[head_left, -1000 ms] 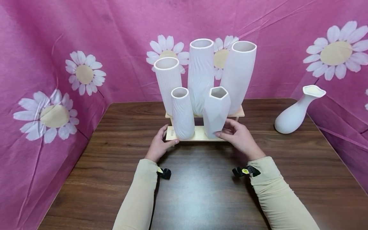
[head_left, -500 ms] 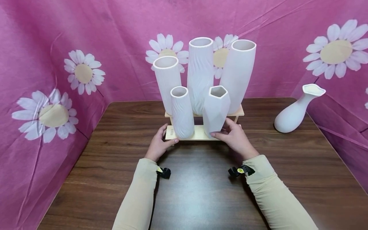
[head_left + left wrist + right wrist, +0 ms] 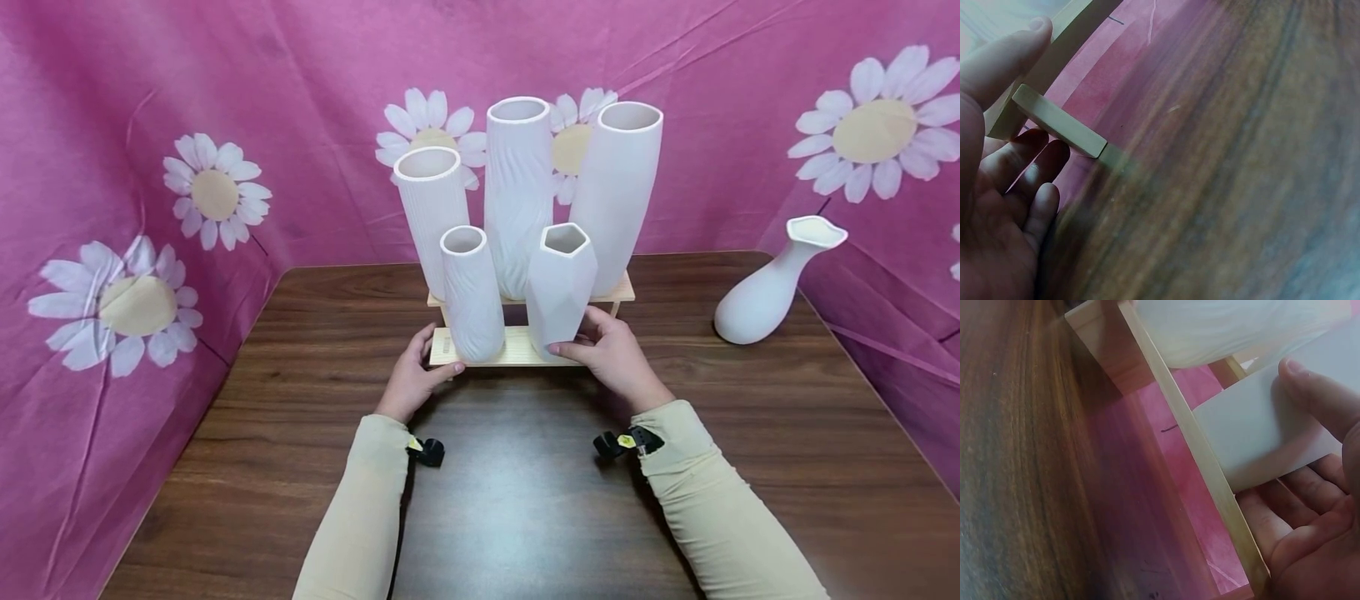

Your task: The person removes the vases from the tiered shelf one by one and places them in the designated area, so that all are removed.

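My right hand (image 3: 618,354) holds the base of a white faceted vase (image 3: 561,287), thumb in front and fingers at its right side. This vase stands at the right of the lower step of a pale wooden two-step stand (image 3: 516,346). My left hand (image 3: 411,375) grips the step's left end, thumb on the front edge; a stand leg (image 3: 1060,122) shows beside its fingers in the left wrist view. A small wavy-textured vase (image 3: 474,296) occupies the lower step's left side. Behind, a ribbed vase (image 3: 432,221), a tall wavy vase (image 3: 517,196) and a tall smooth vase (image 3: 618,192) fill the upper step.
To the right on the brown wooden table (image 3: 495,500), a white narrow-necked vase (image 3: 761,296) with a flared mouth stands apart from the stand. Pink cloth (image 3: 315,108) printed with daisies hangs behind the table and at both sides.
My right hand has slid slightly left, its thumb reaching farther across the faceted vase's base. The left hand keeps its grip on the stand. The whole head view has shifted a little.
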Available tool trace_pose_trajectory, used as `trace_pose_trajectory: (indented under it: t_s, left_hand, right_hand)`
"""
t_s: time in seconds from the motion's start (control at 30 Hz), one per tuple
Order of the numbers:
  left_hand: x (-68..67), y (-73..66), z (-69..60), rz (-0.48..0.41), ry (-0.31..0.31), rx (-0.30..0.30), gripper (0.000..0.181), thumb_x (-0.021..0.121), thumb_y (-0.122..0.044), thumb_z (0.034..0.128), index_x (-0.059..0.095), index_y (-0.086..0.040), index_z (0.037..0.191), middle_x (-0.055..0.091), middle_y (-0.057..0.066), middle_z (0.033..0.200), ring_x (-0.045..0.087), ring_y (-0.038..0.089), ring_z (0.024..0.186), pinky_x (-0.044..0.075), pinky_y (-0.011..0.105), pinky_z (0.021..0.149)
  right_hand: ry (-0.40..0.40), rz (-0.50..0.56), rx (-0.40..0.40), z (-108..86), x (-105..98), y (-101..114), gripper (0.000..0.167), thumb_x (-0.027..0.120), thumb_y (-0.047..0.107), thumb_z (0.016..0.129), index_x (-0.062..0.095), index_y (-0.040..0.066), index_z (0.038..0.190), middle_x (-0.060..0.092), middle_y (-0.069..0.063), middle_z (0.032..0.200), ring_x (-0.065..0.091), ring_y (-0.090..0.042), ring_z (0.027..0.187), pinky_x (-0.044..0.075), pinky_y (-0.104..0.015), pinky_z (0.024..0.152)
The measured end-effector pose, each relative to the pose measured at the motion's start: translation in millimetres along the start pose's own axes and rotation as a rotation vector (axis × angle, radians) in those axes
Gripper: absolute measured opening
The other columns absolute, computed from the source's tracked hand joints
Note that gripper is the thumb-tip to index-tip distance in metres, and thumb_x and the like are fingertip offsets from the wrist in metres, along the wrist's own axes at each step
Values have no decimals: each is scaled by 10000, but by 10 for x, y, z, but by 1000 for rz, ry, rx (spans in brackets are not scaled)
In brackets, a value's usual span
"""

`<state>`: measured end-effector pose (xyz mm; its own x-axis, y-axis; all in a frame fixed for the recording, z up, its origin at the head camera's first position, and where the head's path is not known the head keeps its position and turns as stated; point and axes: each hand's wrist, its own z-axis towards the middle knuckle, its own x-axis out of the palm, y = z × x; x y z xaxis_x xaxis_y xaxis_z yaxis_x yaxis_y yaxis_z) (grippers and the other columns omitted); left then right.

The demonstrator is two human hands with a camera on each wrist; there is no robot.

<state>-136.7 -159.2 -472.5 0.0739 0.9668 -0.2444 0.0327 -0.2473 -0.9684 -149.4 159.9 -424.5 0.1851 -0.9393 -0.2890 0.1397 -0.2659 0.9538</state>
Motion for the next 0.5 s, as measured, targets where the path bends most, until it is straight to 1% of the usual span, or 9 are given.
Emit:
trace_pose_trajectory:
  t_s: [0.1,0.23,0.33,0.5]
  left_hand:
    - [-9,-9,-11,-11,-4,-1,927,858,-144,811,313,-89,1559,540,92,1464,518,194,1263,392,376,1057]
    - [6,-1,-7,-25,11,11,935,856,-142,813,303,-77,1564,533,110,1470,516,210,1264,391,393,1063]
    - [16,12,4,-35,17,17,942,856,-134,811,297,-66,1566,528,124,1473,511,219,1273,381,400,1075]
    - [9,22,15,-33,-1,10,928,857,-125,809,315,-68,1559,543,110,1460,517,208,1269,377,381,1078]
  right_hand:
    - [-10,4,5,-3,16,6,636,879,152,784,603,53,1348,661,-135,1266,620,-231,1118,513,-227,916]
    - [-41,-13,16,-18,17,5,627,883,147,777,611,59,1335,671,-139,1247,627,-231,1111,514,-227,916]
    - [-49,-30,21,-25,14,22,627,880,150,783,609,50,1339,670,-143,1252,623,-231,1120,513,-239,930]
    - [-51,-45,25,-30,23,58,627,879,173,787,609,45,1338,671,-152,1245,610,-238,1127,501,-352,994]
